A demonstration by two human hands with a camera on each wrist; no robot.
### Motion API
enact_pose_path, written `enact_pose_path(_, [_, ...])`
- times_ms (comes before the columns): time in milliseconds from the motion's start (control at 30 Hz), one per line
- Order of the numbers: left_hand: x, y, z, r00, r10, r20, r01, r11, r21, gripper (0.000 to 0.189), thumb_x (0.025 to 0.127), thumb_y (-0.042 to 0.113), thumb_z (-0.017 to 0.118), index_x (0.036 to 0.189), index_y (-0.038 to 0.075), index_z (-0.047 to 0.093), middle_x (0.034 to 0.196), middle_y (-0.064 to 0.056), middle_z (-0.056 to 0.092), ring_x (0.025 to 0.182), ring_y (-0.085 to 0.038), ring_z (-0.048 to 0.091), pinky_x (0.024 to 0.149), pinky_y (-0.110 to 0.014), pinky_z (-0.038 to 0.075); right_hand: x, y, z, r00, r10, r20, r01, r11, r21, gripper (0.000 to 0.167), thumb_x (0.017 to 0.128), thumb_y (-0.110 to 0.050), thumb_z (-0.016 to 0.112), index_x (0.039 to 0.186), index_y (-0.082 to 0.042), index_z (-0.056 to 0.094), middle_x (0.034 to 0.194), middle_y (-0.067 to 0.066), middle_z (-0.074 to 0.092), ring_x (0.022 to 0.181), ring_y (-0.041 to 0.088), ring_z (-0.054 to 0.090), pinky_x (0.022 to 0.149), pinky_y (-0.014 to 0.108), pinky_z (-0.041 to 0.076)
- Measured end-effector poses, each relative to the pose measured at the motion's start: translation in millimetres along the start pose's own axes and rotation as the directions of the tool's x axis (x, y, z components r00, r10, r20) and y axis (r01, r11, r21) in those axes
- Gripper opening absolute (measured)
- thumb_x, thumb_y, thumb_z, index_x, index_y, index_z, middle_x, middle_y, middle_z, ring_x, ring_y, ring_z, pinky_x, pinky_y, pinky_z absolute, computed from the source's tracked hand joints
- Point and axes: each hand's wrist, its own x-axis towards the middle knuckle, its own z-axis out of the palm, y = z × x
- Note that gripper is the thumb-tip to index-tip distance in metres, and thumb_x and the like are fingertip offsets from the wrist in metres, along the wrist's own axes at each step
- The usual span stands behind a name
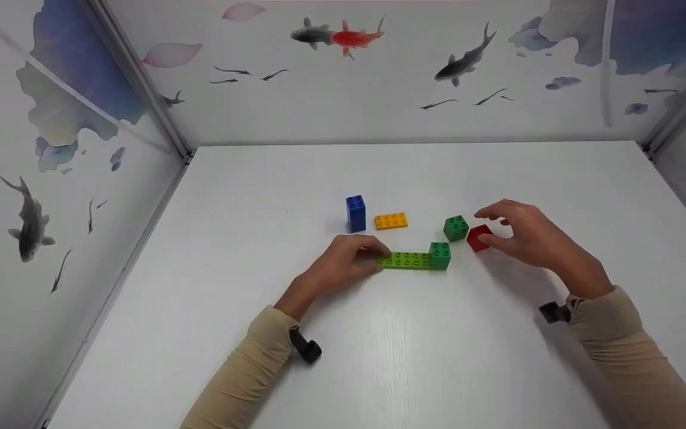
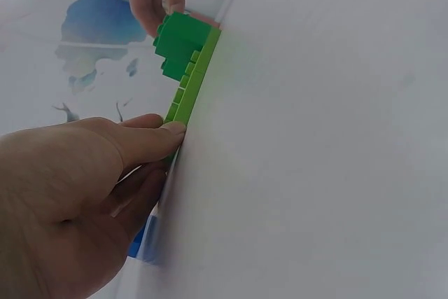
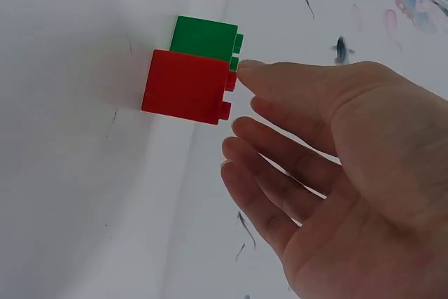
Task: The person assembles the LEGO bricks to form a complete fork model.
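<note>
My left hand (image 1: 352,260) pinches the left end of a long lime-green building plate (image 1: 405,260) between thumb and fingers. On that plate's right end sits a dark green brick (image 1: 439,255). A red brick (image 1: 479,238) stands beside a second green brick (image 1: 455,228), up and to the right of the plate. Over the red brick hovers my right hand (image 1: 524,232), its thumb apart from the fingers. In the right wrist view, the thumb tip of this hand (image 3: 378,145) is close to the studs of the red brick (image 3: 186,87), with nothing held.
A tall blue brick (image 1: 356,213) stands upright behind my left hand, with a flat yellow plate (image 1: 391,221) to its right. White panels with painted fish (image 1: 358,39) border the white table (image 1: 379,357) at the back and sides.
</note>
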Motion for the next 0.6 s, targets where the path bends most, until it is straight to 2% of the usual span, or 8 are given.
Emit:
enact_pose_path(133, [-0.5, 0.6, 0.2, 1.0, -0.008, 0.0, 0.008, 1.0, 0.004, 0.028, 0.101, 0.01, 0.078, 0.128, 0.016, 0.077, 0.126, 0.004, 0.076, 0.118, -0.007, 0.07, 0.108, -0.027, 0.057, 0.3, 2.7, -0.6, 0.996, 0.045, 0.071, -0.046, 0.999, 0.013, 0.048, 0.098, -0.01, 0.078, 0.143, -0.002, 0.065, 0.14, 0.022, 0.068, 0.126, 0.044, 0.065, 0.1, 0.06, 0.062])
enact_pose_path(267, [-0.5, 1.0, -0.3, 1.0, -0.007, 0.001, 0.007, 1.0, 0.01, 0.029, 0.101, 0.01, 0.077, 0.129, 0.015, 0.076, 0.127, 0.003, 0.076, 0.119, -0.008, 0.07, 0.109, -0.027, 0.057, 1.0, 4.0, 0.1, 0.993, 0.053, 0.11, -0.056, 0.998, 0.02, 0.05, 0.096, -0.006, 0.078, 0.144, 0.0, 0.064, 0.139, 0.021, 0.068, 0.126, 0.043, 0.066, 0.101, 0.058, 0.062])
enact_pose_path(600, [-0.5, 0.8, -0.3, 1.0, -0.01, 0.001, 0.01, 1.0, 0.011, 0.028, 0.101, 0.01, 0.077, 0.128, 0.015, 0.077, 0.126, 0.003, 0.076, 0.119, -0.01, 0.07, 0.108, -0.028, 0.057, 0.7, 3.0, 1.4, 0.993, 0.046, 0.107, -0.05, 0.998, 0.035, 0.04, 0.094, -0.007, 0.082, 0.133, -0.003, 0.072, 0.128, 0.016, 0.074, 0.117, 0.036, 0.07, 0.098, 0.056, 0.064])
